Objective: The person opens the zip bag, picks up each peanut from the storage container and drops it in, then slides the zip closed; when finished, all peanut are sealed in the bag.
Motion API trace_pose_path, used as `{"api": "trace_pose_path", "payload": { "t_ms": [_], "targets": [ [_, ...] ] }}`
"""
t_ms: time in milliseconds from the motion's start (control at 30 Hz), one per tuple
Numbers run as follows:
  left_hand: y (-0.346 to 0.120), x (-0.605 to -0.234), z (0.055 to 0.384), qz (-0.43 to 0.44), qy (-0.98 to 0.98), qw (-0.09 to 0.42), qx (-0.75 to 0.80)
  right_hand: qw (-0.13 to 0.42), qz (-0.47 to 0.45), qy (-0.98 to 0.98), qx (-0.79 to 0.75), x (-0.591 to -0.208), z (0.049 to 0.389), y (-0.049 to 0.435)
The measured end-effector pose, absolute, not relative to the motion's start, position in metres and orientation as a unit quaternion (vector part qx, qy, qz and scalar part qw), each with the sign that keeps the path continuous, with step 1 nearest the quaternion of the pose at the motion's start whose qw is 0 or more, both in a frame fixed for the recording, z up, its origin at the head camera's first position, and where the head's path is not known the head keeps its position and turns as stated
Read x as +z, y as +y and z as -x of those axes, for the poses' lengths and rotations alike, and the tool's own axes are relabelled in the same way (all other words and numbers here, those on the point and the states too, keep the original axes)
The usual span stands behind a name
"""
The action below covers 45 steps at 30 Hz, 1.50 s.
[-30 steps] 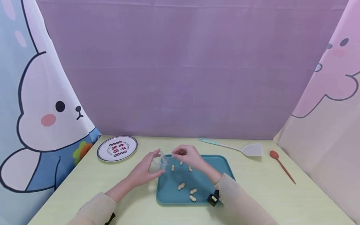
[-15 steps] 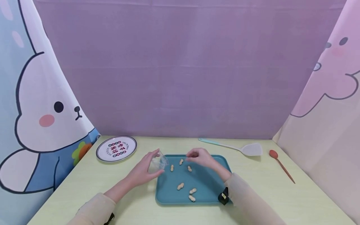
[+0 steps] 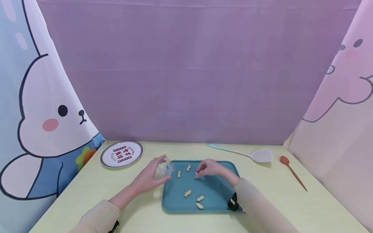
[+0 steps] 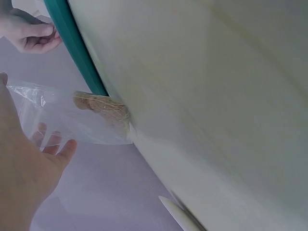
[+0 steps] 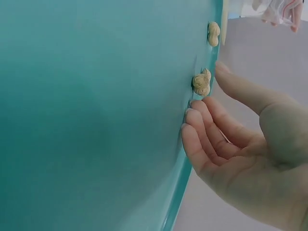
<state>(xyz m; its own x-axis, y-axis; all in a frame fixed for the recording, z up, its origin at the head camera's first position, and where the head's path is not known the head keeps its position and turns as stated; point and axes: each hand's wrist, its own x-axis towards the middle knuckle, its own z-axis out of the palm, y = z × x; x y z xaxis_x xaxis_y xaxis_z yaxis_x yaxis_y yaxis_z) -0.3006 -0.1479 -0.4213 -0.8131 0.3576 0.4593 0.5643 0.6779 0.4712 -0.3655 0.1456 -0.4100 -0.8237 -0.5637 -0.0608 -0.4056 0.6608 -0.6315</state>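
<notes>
A: Clear thin plastic, that cup [image 3: 164, 168] — the left hand [image 3: 151, 176] has its fingers wrapped round it, tipped at the teal tray's [image 3: 224, 202] left edge. The right hand [image 3: 210, 169] reaches down to a peanut [image 3: 197, 175] on the tray; whether it has it pinched, I cannot tell.

B: The left wrist camera shows peanuts [image 4: 103, 109] already lying in the cup [image 4: 62, 118]. It looks flimsy; I'd hold its wall lightly.

A: On the right wrist view the fingers [image 5: 211, 132] are relaxed, just beside a peanut [image 5: 200, 83]. Light, brittle shell; pinch its waist.

B: The plate's [image 3: 121, 153] lettering is too small to read.
</notes>
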Motion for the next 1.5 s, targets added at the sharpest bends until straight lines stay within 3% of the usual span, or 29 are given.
{"api": "trace_pose_path", "payload": {
  "t_ms": [200,500,1000,1500],
  "targets": [
    [-0.147,-0.42,0.301,0.259,-0.9,0.167,-0.308,0.131,0.251,0.909,-0.304,-0.411,0.367,0.146],
    [-0.148,-0.421,0.301,0.257,-0.9,0.167,-0.309,0.14,0.297,0.897,-0.297,-0.413,0.368,0.147],
    [-0.148,-0.421,0.3,0.257,-0.901,0.168,-0.307,0.126,0.267,0.892,-0.342,-0.412,0.369,0.151],
    [-0.148,-0.421,0.299,0.26,-0.898,0.171,-0.31,0.048,0.293,0.861,-0.413,-0.393,0.35,0.131]
  ]
}}
